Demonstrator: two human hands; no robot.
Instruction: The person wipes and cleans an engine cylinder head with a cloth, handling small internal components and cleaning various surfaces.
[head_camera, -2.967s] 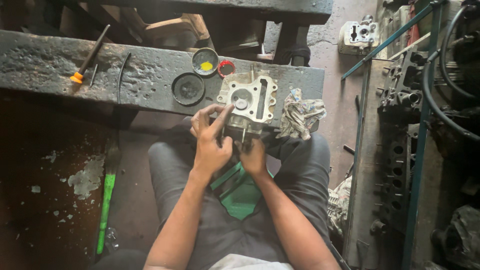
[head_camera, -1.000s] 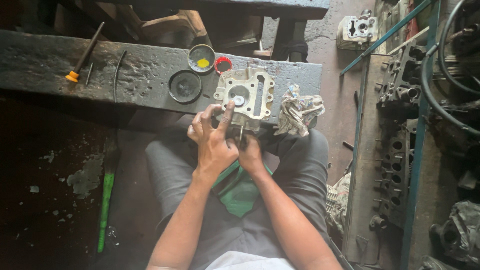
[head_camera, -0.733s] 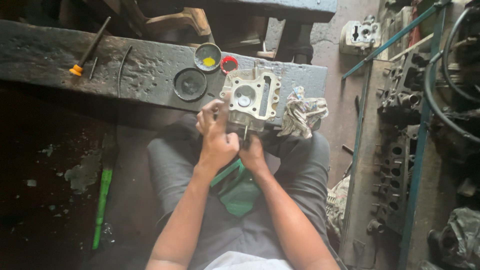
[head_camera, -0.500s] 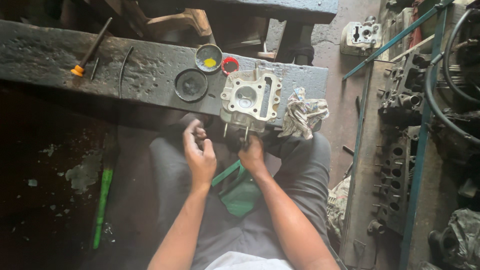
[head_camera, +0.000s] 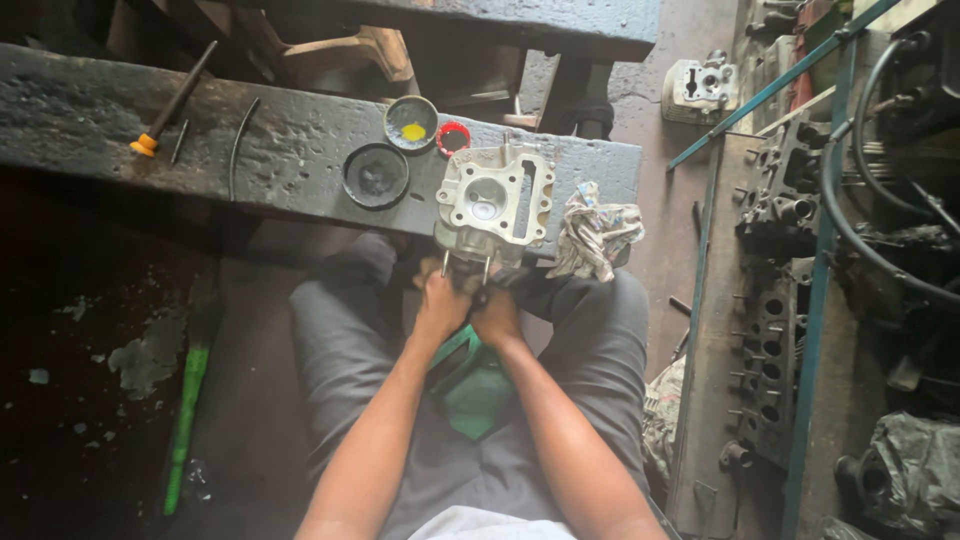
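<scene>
The left hand (head_camera: 440, 305) has come down off the top face of the cylinder head (head_camera: 492, 205) — a moment ago its fingers lay across that face; now both hands sit side by side, the right hand (head_camera: 497, 318) touching it, closed on the head's near lower edge. The casting rests at the front edge of the dark, pitted surface (head_camera: 290, 140), above the lap. At 9 o'clock of it lies a black lid (head_camera: 375, 176); at 10, a tin of yellow paste (head_camera: 412, 123); at 3, a crumpled rag (head_camera: 595, 228). Engine blocks (head_camera: 775, 300) line the floor at right.
</scene>
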